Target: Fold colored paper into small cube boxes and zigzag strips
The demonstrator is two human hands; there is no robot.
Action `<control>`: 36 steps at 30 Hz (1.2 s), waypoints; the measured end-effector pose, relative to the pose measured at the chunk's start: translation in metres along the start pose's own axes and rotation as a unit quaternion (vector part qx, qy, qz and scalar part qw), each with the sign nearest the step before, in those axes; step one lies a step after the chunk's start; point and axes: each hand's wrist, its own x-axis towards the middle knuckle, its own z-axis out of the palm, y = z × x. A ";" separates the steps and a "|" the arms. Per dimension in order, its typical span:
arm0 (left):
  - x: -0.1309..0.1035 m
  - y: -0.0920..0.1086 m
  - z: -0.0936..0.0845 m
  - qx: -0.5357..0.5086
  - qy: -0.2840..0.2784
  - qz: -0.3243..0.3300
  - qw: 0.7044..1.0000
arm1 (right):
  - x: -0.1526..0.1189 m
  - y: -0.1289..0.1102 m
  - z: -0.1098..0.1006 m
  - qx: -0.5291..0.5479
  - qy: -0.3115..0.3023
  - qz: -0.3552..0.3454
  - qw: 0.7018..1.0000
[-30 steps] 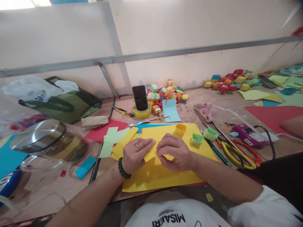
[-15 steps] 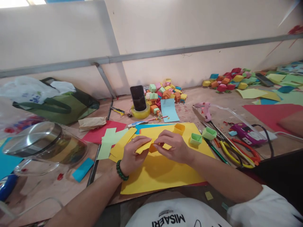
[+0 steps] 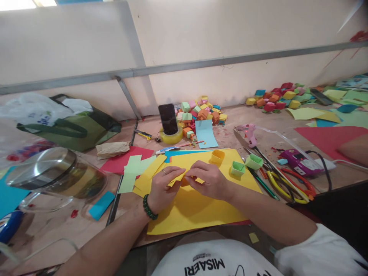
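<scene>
A small yellow paper piece [image 3: 184, 180] is pinched between my two hands, above a large yellow sheet [image 3: 198, 214]. My left hand [image 3: 166, 188], with a green bead bracelet, grips its left side. Fingers of my right hand [image 3: 208, 179] close on its right side, and they partly hide its shape. Just behind my right hand stands an open yellow paper box [image 3: 217, 156]. Two open green paper boxes, one [image 3: 238, 168] nearer and one [image 3: 254, 161] farther right, sit at the sheet's right part. Yellow strips [image 3: 149, 174] lie left of my left hand.
A phone [image 3: 168, 119] leans in a tape roll [image 3: 171, 137] before a pile of paper cubes [image 3: 201, 115]. To the right are a pink glue gun [image 3: 249, 135], pliers [image 3: 283, 188] and a purple device [image 3: 301, 163]. A glass jug [image 3: 86, 176] stands left. Another person's arm [image 3: 355, 147] shows far right.
The yellow piece's flap beside my left fingers, earlier spread toward the left, now shows much less. My fingers have shifted slightly around the piece.
</scene>
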 end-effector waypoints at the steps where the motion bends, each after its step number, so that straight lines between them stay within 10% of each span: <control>1: -0.001 -0.001 0.000 0.008 -0.007 -0.002 1.000 | 0.001 0.000 -0.001 0.002 -0.001 0.007 1.000; 11: -0.001 0.001 0.001 0.099 -0.144 -0.041 0.984 | -0.003 0.006 0.003 -0.022 -0.065 0.050 0.996; 18: 0.005 -0.005 -0.001 0.130 -0.184 -0.107 0.968 | 0.008 0.000 -0.013 0.104 0.012 0.149 0.983; 25: 0.006 -0.002 0.002 0.105 -0.227 -0.151 0.956 | 0.006 0.001 -0.006 -0.036 -0.169 0.224 0.959; 30: 0.011 0.004 0.004 0.010 -0.219 -0.229 0.949 | 0.001 0.006 0.004 -0.056 -0.167 0.267 0.948; 36: 0.023 0.001 -0.005 -0.243 -0.209 -0.434 0.842 | 0.005 0.013 0.002 -0.001 -0.135 0.344 0.929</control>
